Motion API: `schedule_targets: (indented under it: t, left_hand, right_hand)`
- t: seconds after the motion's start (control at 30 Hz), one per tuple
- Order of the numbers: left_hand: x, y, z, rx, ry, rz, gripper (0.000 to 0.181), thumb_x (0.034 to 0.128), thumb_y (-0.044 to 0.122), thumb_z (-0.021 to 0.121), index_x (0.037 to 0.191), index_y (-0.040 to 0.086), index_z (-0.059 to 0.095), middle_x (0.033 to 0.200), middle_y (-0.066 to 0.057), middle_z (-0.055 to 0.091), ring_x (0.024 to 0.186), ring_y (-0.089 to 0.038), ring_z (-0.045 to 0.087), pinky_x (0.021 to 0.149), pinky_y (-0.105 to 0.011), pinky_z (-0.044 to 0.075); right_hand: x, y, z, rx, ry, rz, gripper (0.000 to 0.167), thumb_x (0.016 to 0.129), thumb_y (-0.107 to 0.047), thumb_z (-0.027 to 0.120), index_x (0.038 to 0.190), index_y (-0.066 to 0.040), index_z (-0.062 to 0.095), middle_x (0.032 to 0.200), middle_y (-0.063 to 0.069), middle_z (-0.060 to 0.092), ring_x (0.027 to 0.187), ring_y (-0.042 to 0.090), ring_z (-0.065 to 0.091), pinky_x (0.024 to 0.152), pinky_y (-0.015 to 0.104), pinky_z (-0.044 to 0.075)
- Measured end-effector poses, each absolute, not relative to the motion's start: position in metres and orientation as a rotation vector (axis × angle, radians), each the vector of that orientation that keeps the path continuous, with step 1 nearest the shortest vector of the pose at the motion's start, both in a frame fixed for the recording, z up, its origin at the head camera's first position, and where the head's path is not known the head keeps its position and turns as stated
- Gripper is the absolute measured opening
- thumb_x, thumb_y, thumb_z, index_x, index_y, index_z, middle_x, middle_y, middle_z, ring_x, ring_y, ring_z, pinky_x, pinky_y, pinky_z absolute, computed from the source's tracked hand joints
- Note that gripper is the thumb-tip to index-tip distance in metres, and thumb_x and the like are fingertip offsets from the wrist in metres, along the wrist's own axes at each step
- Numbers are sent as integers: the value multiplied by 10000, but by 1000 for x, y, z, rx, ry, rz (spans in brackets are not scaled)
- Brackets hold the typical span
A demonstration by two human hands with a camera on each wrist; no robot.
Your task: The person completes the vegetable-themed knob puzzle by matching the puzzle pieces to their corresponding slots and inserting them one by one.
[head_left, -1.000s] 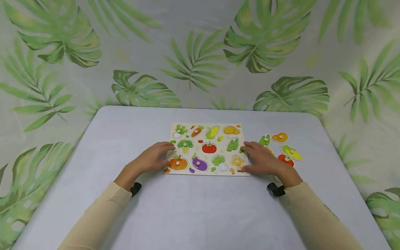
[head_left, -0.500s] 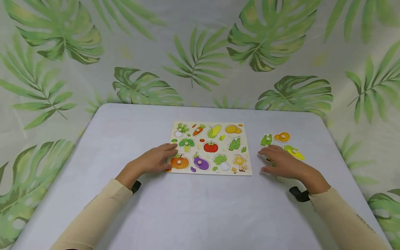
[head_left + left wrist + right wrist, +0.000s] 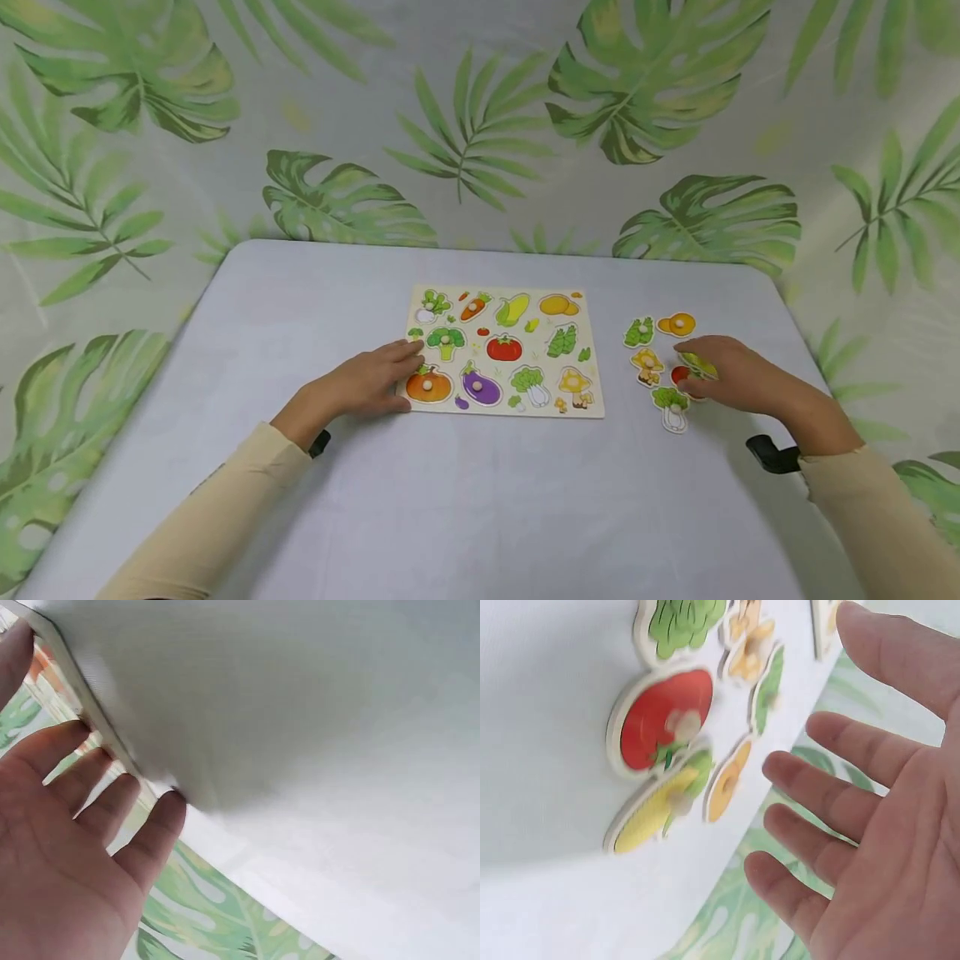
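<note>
My left hand [image 3: 367,383] rests at the left edge of a wooden vegetable puzzle board [image 3: 534,354]. In the left wrist view its slightly bent fingers [image 3: 105,814] touch the board's edge. My right hand [image 3: 742,379] hovers over the loose pieces at the right, fingers spread and holding nothing. Just beneath it lie the corn piece [image 3: 660,802] and the tomato piece [image 3: 649,716], both partly covered in the head view. Beside them are a leafy cabbage piece [image 3: 671,400], a mushroom piece [image 3: 645,363], a green vegetable piece [image 3: 636,333] and an orange-yellow piece [image 3: 667,325].
Knobbed pieces such as the pumpkin [image 3: 438,387], eggplant [image 3: 487,394] and broccoli [image 3: 446,352] sit in the board. A white cloth covers the table [image 3: 480,500], and a leaf-patterned curtain [image 3: 480,225] hangs behind its far edge.
My right hand has left the board's right edge and moved right, over the loose pieces, uncovering the mushroom and cabbage pieces. The left hand has stayed at the board's left edge.
</note>
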State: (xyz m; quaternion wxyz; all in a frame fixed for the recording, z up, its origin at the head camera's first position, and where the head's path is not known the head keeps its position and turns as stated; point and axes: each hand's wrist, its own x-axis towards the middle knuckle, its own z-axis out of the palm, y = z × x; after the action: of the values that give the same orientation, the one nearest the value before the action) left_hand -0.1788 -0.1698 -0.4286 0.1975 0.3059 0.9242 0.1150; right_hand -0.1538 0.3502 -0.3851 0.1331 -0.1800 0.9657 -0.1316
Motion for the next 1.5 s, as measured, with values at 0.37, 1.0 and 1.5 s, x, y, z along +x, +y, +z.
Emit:
schedule_targets:
  t: [0.37,1.0,1.5]
  left_hand:
    - [-185,-176,-435,857,2623,427,732,849,326,769,1477,93,474,1626,-88,331,1513,-353,283,1178,-592,322]
    - [-181,-166,-431,723,2574,493,758,847,229,767,1501,59,423,1643,-111,284,1536,-365,214,1223,-532,277]
    - [-178,-165,-430,650,2540,585,737,844,208,770,1492,78,445,1651,-70,277,1548,-327,196,1231,-547,253]
  right_hand:
    - [-188,376,-387,-369,2825,-445,499,937,-220,660,1346,42,545,1388,324,515,1274,522,462,1038,682,393]
    - [-237,403,-433,182,2712,-885,530,1044,-393,447,1431,-33,485,1497,276,416,1328,467,385,1109,658,355]
    - [-245,393,-441,19,2739,-727,627,958,-518,570,1281,19,564,1285,289,514,1173,432,452,967,579,421]
